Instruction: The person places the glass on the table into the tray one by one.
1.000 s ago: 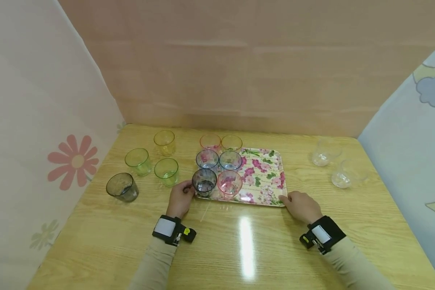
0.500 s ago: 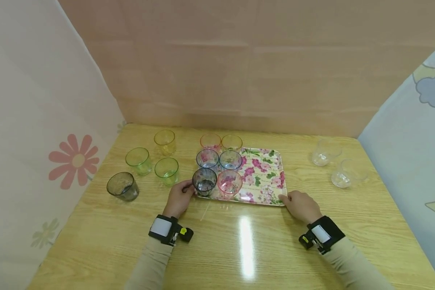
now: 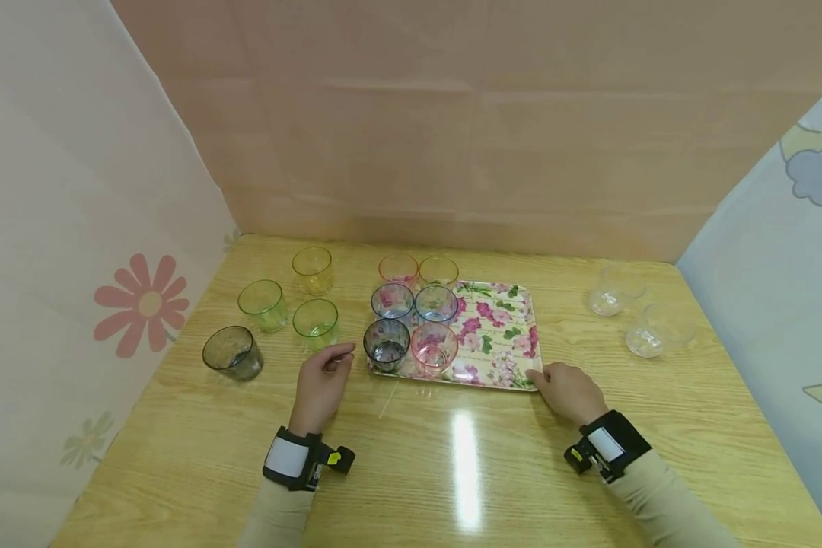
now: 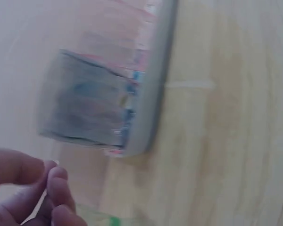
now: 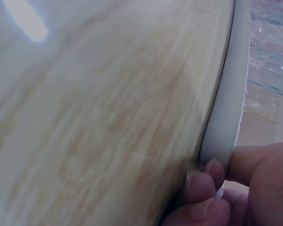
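Note:
A floral tray (image 3: 496, 335) lies on the wooden table with several tinted glasses standing on its left half. My right hand (image 3: 570, 390) pinches its near right corner; in the right wrist view the thumb and fingers (image 5: 200, 188) meet at the tray's rim. My left hand (image 3: 322, 387) is off the tray's left side, fingers loosely bent, holding nothing. Nearest to it on the tray is a dark grey glass (image 3: 387, 346), seen blurred in the left wrist view past the fingertips. Beside that one stands a pink glass (image 3: 434, 348). Blue, red and yellow glasses stand behind them.
Left of the tray stand a grey glass (image 3: 233, 354), two green glasses (image 3: 317, 323) and a yellow glass (image 3: 312, 270). At the right are two clear glasses (image 3: 616, 289). Fabric screens (image 3: 452, 137) close off the back and both sides of the table.
My left hand has let go of the tray's near left corner and drawn back to the left and toward me. The right hand and the tray have stayed put.

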`<action>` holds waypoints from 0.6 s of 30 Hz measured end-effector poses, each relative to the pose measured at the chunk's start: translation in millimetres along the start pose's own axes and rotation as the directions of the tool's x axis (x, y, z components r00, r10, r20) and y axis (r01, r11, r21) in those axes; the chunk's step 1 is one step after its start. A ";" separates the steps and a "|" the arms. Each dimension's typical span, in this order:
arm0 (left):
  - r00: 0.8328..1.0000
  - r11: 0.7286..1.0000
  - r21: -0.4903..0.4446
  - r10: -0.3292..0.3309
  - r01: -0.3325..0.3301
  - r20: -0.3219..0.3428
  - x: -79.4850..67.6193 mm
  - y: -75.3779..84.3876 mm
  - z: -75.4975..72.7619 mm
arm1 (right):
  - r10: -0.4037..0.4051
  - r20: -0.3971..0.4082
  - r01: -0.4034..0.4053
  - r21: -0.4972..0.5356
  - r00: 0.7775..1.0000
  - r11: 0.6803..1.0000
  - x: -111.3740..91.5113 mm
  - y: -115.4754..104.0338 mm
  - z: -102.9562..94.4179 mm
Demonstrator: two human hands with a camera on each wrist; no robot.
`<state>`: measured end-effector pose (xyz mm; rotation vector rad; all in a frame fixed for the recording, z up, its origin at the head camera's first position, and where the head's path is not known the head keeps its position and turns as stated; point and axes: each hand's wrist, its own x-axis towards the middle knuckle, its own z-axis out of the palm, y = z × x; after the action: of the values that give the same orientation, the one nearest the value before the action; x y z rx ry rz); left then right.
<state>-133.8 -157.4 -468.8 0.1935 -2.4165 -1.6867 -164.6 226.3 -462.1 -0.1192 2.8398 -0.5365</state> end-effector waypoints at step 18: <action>0.689 0.826 -0.137 0.351 -0.547 -0.634 4.5 33.0 -85.5 | -0.010 -0.007 0.010 0.008 1.000 1.000 -0.5 -1.8 -0.4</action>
<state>-118.7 -225.1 -408.7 0.0395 -1.5415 -1.4631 -164.1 224.9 -461.0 -0.1301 2.8454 -0.5514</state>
